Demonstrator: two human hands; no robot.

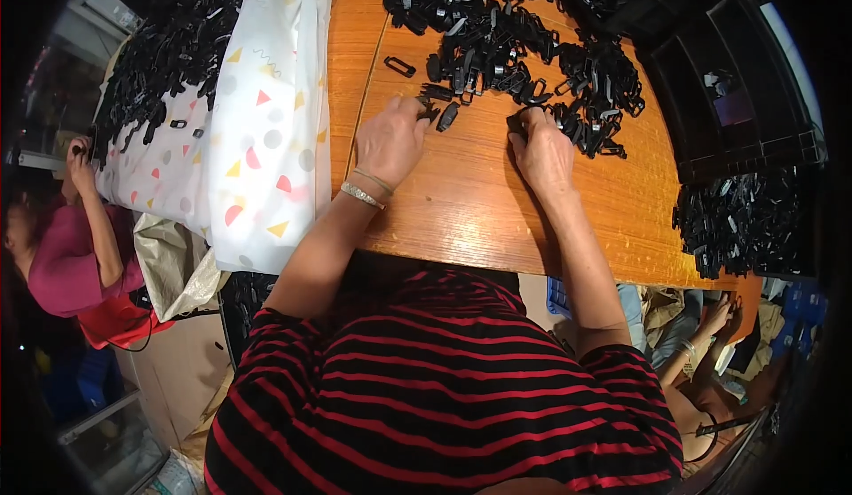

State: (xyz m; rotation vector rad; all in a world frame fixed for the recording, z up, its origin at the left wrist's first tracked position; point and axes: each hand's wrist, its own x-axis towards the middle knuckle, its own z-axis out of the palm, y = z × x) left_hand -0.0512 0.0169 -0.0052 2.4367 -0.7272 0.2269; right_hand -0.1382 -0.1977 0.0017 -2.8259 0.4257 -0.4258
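My left hand (390, 143) is over the wooden table (461, 211), its fingers closed on a small black plastic piece (428, 109). Just right of those fingertips lies a loose oval black piece (448, 117). My right hand (544, 156) has thumb and fingers pinched around another small black plastic piece (516, 123), partly hidden by the fingers. Beyond both hands spreads a heap of small black plastic parts (497, 47), some shaped like oblong loops. One such loop (399, 66) lies apart, above my left hand. The exact kind of these parts is too small to tell.
A white patterned cloth (266, 140) covers the left side, with another black heap (164, 60) on it. More black parts (741, 224) and a black crate (745, 96) are at right. A co-worker (84, 247) sits left; another person's arm (697, 335) shows lower right.
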